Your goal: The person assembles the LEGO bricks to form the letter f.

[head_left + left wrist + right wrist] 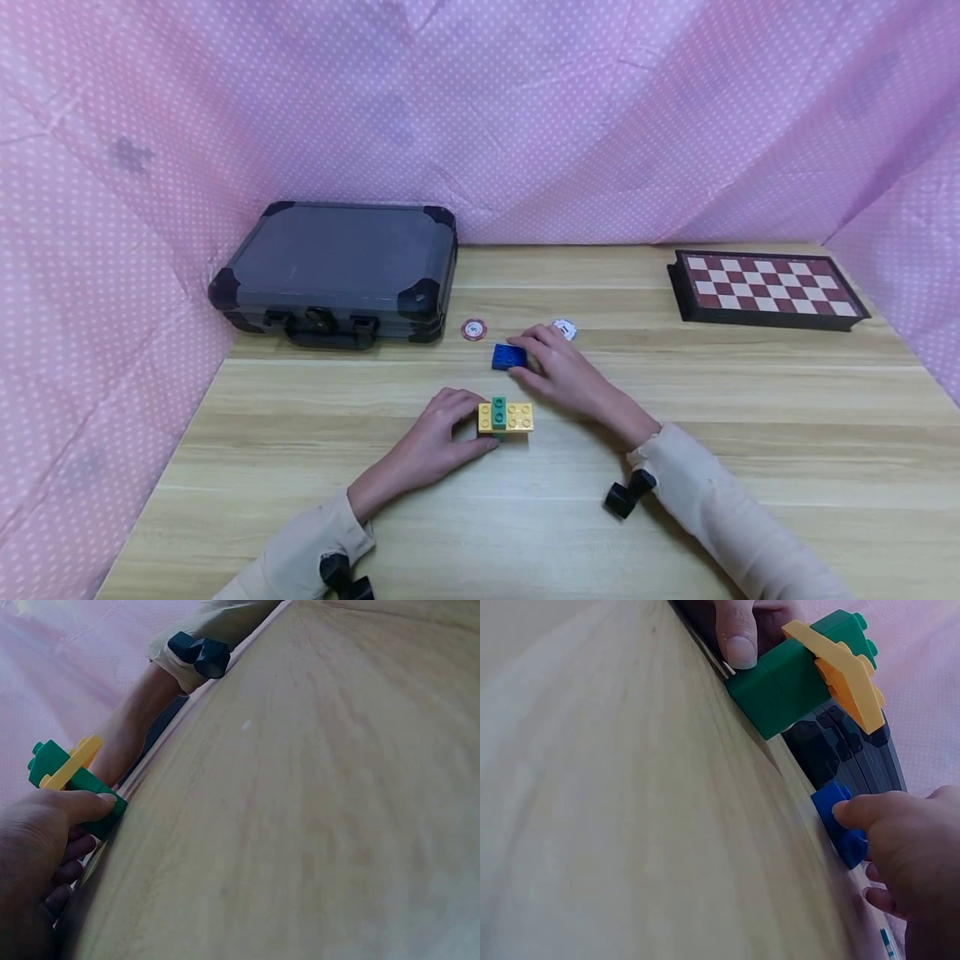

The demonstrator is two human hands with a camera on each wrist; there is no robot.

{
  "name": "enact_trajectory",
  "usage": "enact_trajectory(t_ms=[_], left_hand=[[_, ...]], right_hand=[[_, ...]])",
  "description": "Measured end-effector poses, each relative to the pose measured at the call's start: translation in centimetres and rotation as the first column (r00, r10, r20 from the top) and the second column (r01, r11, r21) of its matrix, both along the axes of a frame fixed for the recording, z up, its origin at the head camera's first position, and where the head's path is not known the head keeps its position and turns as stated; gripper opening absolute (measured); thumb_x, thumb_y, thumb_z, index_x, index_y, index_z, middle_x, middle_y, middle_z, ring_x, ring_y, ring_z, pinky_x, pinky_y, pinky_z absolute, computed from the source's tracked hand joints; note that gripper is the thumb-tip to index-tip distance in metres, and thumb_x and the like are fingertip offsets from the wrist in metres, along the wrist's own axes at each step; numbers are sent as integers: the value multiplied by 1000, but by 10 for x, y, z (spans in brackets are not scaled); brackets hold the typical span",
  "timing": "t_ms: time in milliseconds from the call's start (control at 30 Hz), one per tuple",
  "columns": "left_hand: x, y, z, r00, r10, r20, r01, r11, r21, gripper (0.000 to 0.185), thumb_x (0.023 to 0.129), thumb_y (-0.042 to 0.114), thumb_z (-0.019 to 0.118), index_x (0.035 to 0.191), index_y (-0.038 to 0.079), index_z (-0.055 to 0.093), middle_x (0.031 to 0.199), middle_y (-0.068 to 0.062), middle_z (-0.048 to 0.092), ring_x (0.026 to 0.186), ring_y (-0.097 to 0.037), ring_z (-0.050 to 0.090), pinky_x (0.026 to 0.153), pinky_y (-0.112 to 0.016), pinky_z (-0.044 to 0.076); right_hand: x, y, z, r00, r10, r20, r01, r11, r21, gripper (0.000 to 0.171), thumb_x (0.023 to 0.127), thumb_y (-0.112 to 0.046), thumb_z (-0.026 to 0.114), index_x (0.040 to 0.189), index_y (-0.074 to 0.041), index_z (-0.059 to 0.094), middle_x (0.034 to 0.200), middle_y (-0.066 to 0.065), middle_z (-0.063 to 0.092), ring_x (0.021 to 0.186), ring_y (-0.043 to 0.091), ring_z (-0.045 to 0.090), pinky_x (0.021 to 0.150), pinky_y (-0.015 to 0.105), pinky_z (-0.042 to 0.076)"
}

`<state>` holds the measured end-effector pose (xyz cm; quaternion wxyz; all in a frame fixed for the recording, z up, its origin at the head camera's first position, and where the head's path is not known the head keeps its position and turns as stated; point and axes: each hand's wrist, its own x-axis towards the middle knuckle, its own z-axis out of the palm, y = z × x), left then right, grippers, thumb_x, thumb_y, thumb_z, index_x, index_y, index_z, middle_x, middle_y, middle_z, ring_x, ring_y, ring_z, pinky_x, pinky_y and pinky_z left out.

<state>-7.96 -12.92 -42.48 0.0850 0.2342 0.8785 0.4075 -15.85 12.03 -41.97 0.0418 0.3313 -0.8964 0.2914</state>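
Blue brick lies flat on the wooden table, right hand curled round it, just beyond the yellow-and-green brick stack that the left hand pinches; best to firm that pinch before lifting, stack held square

Head view evenly and softly lit; only faint shadows seen on wooden table under sleeves. No glare noted. Edges bent by wide lens beyond table: pink curtain curved. Wrist views tilted, table grain smeared and blurred near camera; pink washed out behind table.
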Motion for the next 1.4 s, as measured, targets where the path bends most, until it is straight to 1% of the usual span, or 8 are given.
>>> enact_trajectory(t_ms=[133, 333, 533, 633, 767, 933, 1100, 1400], left_hand=[[0, 0, 0, 1000, 2, 12, -2, 1000, 3, 43, 90, 30, 83, 128, 15, 70, 128, 4, 63, 123, -15, 51, 105, -45, 45], [0, 0, 0, 1000, 3, 10, -3, 1000, 9, 43, 90, 30, 83, 128, 14, 70, 129, 3, 64, 123, -17, 51, 105, -47, 45], [1, 0, 0, 1000, 10, 29, -10, 1000, -9, 44, 90, 30, 83, 129, 15, 69, 130, 3, 63, 124, -17, 50, 106, -46, 45], [0, 0, 1, 999, 13, 29, -12, 1000, -12, 43, 90, 30, 83, 129, 16, 69, 130, 3, 63, 124, -17, 51, 105, -45, 45], [-1, 1, 2, 1000, 10, 12, -10, 1000, -8, 41, 90, 30, 83, 127, 16, 70, 128, 4, 64, 122, -16, 51, 104, -45, 46], [0, 1, 0, 1000, 5, 2, -5, 1000, -3, 40, 90, 28, 83, 126, 17, 71, 126, 5, 64, 122, -15, 51, 104, -44, 46], [0, 0, 1, 1000, 4, 13, -4, 1000, -4, 40, 91, 30, 83, 127, 16, 70, 128, 4, 64, 122, -16, 51, 104, -46, 46], [-2, -1, 0, 1000, -1, 7, 1, 1000, 6, 42, 91, 30, 82, 128, 15, 70, 128, 2, 64, 122, -17, 51, 104, -46, 46]], right_hand=[[1, 0, 0, 1000, -5, 9, 5, 1000, -3, 46, 99, -25, 72, 137, -1, 62, 128, 11, 59, 113, 24, 54, 95, 41, 51], [4, 2, 2, 999, -10, 34, 12, 999, -52, 42, 99, -22, 73, 135, -3, 63, 126, 9, 58, 107, 21, 53, 87, 37, 52], [10, 4, 11, 999, 10, 43, -5, 994, -109, 42, 98, -20, 73, 135, -4, 63, 128, 8, 58, 116, 23, 54, 96, 41, 51], [14, 5, 18, 1000, 29, 5, -28, 991, -130, 41, 98, -19, 74, 134, -4, 64, 129, 10, 58, 119, 25, 54, 100, 44, 49], [19, 9, 25, 997, 62, -48, -69, 984, -163, 39, 97, -16, 75, 133, -4, 65, 130, 11, 60, 121, 26, 55, 101, 45, 49], [29, 13, 32, 995, 92, -44, -99, 973, -208, 39, 96, -13, 75, 134, -6, 65, 131, 7, 60, 121, 23, 56, 100, 45, 50], [40, 15, 40, 993, 106, -54, -115, 970, -215, 42, 94, -12, 78, 134, -8, 65, 133, 7, 59, 123, 23, 54, 101, 47, 50], [53, 17, 45, 983, 164, -86, -180, 956, -233, 40, 94, -13, 78, 132, -9, 67, 128, 3, 61, 118, 19, 55, 97, 38, 51]])
